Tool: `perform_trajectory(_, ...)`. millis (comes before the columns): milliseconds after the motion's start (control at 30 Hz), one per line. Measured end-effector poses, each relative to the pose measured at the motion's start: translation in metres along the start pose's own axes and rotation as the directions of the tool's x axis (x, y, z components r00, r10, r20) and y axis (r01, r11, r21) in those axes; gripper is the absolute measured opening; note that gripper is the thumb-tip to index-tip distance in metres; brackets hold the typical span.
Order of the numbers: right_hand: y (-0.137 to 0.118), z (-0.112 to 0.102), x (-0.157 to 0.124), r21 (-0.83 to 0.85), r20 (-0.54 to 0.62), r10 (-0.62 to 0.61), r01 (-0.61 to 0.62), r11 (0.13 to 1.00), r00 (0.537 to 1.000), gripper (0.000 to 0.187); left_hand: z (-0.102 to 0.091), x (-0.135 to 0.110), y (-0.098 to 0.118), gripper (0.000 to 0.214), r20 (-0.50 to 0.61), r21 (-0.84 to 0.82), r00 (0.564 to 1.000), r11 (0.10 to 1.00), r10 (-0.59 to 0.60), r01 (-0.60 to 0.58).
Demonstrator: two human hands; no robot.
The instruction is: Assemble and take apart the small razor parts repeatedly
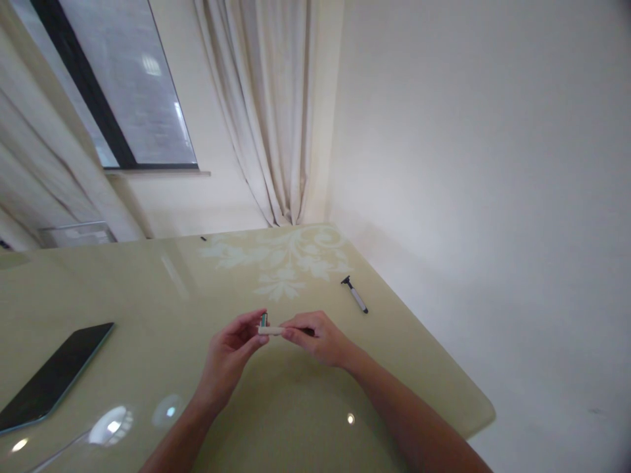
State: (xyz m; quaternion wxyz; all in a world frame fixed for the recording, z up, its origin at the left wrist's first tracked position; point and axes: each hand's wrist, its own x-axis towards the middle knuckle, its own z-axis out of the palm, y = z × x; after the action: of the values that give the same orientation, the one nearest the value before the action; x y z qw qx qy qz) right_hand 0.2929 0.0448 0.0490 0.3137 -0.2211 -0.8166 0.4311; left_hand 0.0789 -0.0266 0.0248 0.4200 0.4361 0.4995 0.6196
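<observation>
Above the glossy table, both hands meet on a small beige-handled razor (271, 331). Its head, with a teal strip, stands up at the left end. My left hand (229, 348) pinches that head end between thumb and fingers. My right hand (320, 338) is closed around the other end of the handle, hiding most of it. A second razor (357, 299), black with a grey grip, lies on the table beyond my right hand, touched by neither hand.
A dark tablet-like slab (56, 374) lies on the table (148, 302) at left. A tiny black piece (203, 238) sits near the far edge. A white wall (468, 197) borders the right side; curtains (266, 98) and a window (128, 79) are behind.
</observation>
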Motion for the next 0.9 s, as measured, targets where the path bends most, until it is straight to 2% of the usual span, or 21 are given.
perform_trajectory(100, 0.001, 0.0, 0.001, 0.009, 0.002, 0.017, -0.017, 1.0, 1.0, 0.043, 0.0, 0.0, 0.001, 0.044, 0.012, 0.015, 1.0, 1.0, 0.01, -0.011)
perform_trajectory(233, 0.003, 0.0, 0.003, -0.128, -0.143, 0.01, -0.028, 0.991, 0.99, 0.041, 0.0, 0.0, -0.001, 0.036, 0.061, 0.039, 0.998, 0.999, 0.013, -0.015)
perform_trajectory(300, 0.003, 0.001, 0.003, -0.175, -0.169, 0.004, -0.034, 0.984, 0.986, 0.041, -0.001, 0.002, -0.004, 0.035, 0.07, 0.056, 0.997, 0.998, 0.017, -0.021)
perform_trajectory(433, 0.001, 0.002, 0.002, -0.069, -0.063, 0.044, -0.048, 0.996, 0.997, 0.042, -0.004, 0.005, -0.008, 0.04, 0.023, 0.102, 0.999, 0.994, 0.037, -0.039)
perform_trajectory(567, 0.004, -0.001, 0.0, 0.094, 0.091, 0.14, -0.148, 0.985, 0.986, 0.047, -0.003, 0.005, -0.004, 0.043, 0.032, 0.086, 0.999, 0.995, 0.04, -0.043)
perform_trajectory(767, 0.008, -0.007, 0.0, 0.156, 0.128, 0.181, -0.2, 0.967, 0.975, 0.047, 0.003, 0.001, 0.004, 0.044, 0.015, 0.035, 0.997, 0.996, 0.081, -0.081)
perform_trajectory(900, 0.007, -0.006, 0.001, 0.15, 0.126, 0.166, -0.184, 0.971, 0.978, 0.048, -0.001, 0.002, 0.003, 0.044, -0.008, 0.138, 0.987, 0.978, 0.16, -0.157)
